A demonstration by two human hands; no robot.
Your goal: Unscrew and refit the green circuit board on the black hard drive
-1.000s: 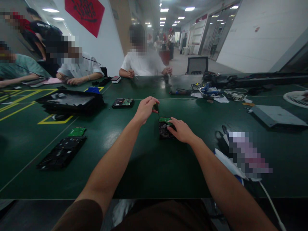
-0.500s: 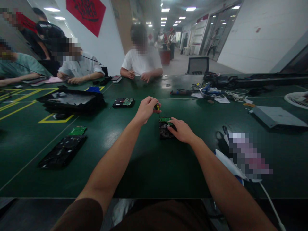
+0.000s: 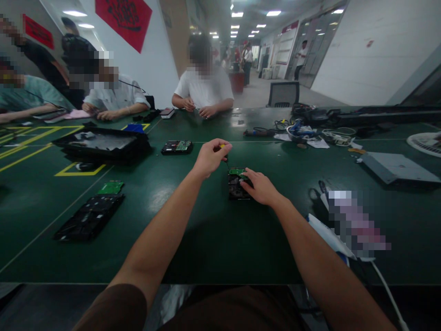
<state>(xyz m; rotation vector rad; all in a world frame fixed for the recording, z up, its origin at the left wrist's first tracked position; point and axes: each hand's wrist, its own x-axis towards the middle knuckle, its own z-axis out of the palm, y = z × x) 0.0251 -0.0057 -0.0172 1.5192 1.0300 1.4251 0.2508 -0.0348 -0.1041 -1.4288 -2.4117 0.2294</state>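
A dark green worktop (image 3: pixel 241 257) spreads beneath both my hands and well out to either side. Well to the left of the left hand I have a black tray (image 3: pixel 110 143), and well to the right of the right hand a flat grey metal box (image 3: pixel 399 163). Nearer to me than the tray, left of the left hand and lower, lies a long black casing (image 3: pixel 91 216), with a loose-looking green circuit board (image 3: pixel 112 187) at its far end. My right hand (image 3: pixel 260 185) rests with fingers and thumb apart on the black unit (image 3: pixel 236 189), which sits on the worktop just below and right of the left hand; whether it also grips the hidden edge, I cannot tell. A second unit (image 3: pixel 176 147) lies left of the left hand. My left hand (image 3: pixel 212 156) is pinched narrow around a small yellow-and-black screwdriver (image 3: pixel 226 158), its thin shaft pointing down to the black unit's far left corner.
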